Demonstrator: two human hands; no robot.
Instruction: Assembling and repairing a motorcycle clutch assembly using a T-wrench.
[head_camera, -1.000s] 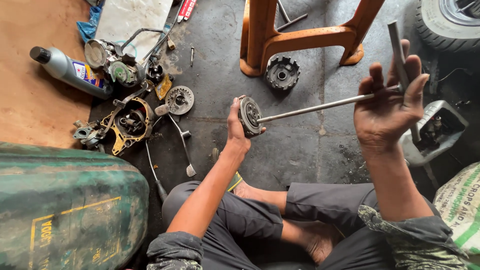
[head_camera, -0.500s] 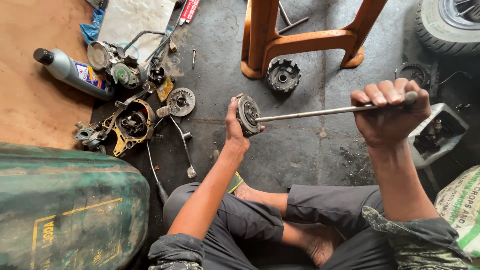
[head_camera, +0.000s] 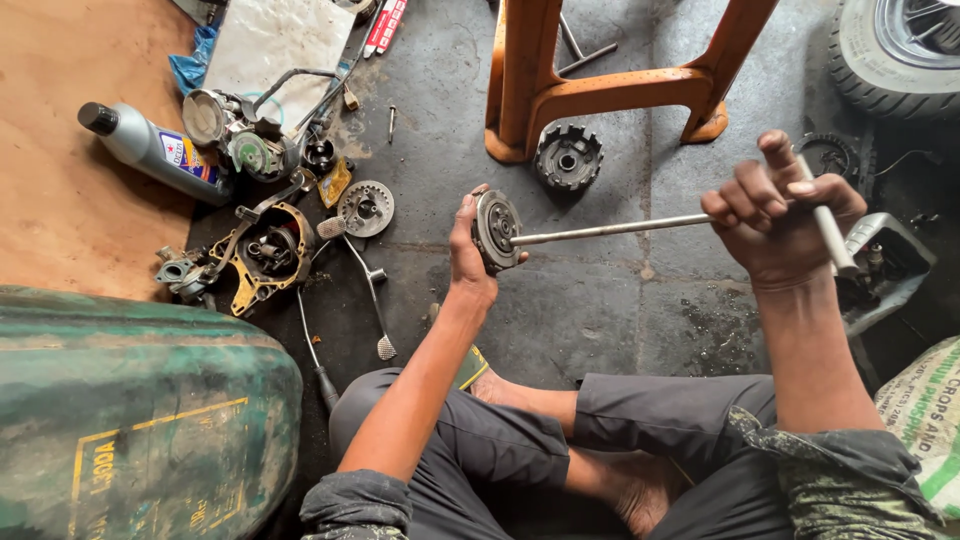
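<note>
My left hand (head_camera: 467, 248) grips a round metal clutch part (head_camera: 497, 230) held on edge above the dark floor. A long steel T-handle wrench (head_camera: 610, 229) runs from that part to the right. My right hand (head_camera: 776, 215) is closed around the wrench's cross handle (head_camera: 830, 228), which tilts down to the right. I sit on the floor with my legs folded beneath both arms.
An orange wooden stool frame (head_camera: 610, 85) stands ahead, with a notched clutch basket (head_camera: 567, 159) at its foot. To the left lie an engine cover (head_camera: 268, 252), a gear plate (head_camera: 365, 207), a kick lever (head_camera: 372, 292), a grey oil bottle (head_camera: 150, 150) and a green tank (head_camera: 130, 420). A tyre (head_camera: 895, 50) sits top right.
My right hand has turned the cross handle from upright with fingers spread, through a closed grip, to a tilt down right. The left hand keeps holding the clutch part.
</note>
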